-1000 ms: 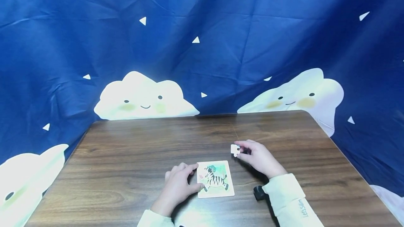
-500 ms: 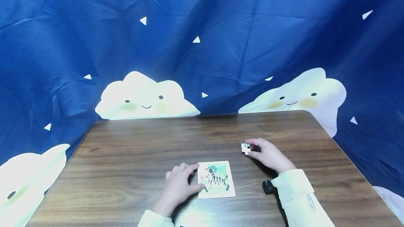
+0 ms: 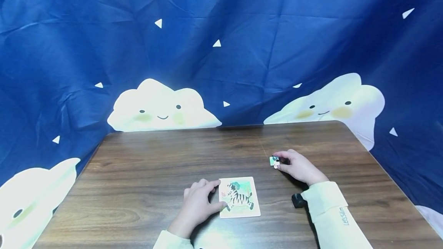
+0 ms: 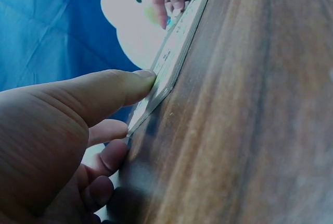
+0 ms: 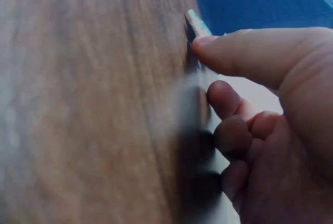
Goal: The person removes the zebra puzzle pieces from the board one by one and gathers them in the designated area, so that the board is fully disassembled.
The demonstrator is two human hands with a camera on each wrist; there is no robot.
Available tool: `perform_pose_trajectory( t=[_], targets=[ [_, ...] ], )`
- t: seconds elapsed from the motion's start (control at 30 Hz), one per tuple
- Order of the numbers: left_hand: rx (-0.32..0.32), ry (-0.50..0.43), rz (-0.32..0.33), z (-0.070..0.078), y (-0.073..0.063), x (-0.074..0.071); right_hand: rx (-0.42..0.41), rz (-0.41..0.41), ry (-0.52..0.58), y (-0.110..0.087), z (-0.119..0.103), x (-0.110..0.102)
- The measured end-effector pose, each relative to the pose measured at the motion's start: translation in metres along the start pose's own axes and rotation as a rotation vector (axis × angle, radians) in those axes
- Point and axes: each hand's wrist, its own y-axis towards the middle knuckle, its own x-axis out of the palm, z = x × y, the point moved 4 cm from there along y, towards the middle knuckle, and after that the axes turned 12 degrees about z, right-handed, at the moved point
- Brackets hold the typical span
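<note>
A square board with a zebra picture (image 3: 240, 199) lies on the table. My left hand (image 3: 197, 205) is at its left side, thumb on the picture's near-left part and index fingertip at the far-left corner. In the left wrist view, the straight thumb rests on the thin edge of the board (image 4: 169, 62). Farther right, my right hand (image 3: 301, 166) pinches a small jigsaw piece (image 3: 274, 161) between thumb and index finger, low over the table. Green and white show on its face. The right wrist view catches the piece (image 5: 199, 24) edge-on beyond the thumb tip; the other fingers are curled.
The brown wood-grain table (image 3: 155, 164) runs back to a blue curtain (image 3: 194, 60) printed with smiling clouds. A black object (image 3: 298, 200) sits by the right sleeve cuff (image 3: 325, 199).
My right hand has moved to the right with the jigsaw piece, which now shows more green on its face. The left hand stays at the zebra board.
</note>
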Motion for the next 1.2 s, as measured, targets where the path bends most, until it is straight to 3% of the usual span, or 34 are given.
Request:
perform_pose_trajectory(
  t=[0.2, 0.5, 0.87, 1.2],
  targets=[
    [-0.005, -0.005, -0.005, -0.001, 0.0, 0.001, 0.006, -0.013, 0.01, 0.0, -0.002, 0.0],
    [-0.007, -0.005, -0.008, -0.001, 0.0, 0.001, 0.105, -0.007, 0.037, 0.003, 0.007, 0.004],
    [-0.006, 0.004, -0.011, -0.001, 0.001, 0.001, 0.1, 0.01, 0.041, 0.003, 0.007, 0.003],
    [-0.008, 0.001, -0.009, -0.002, 0.001, 0.002, 0.168, 0.135, 0.179, -0.002, 0.011, 0.001]
  ],
)
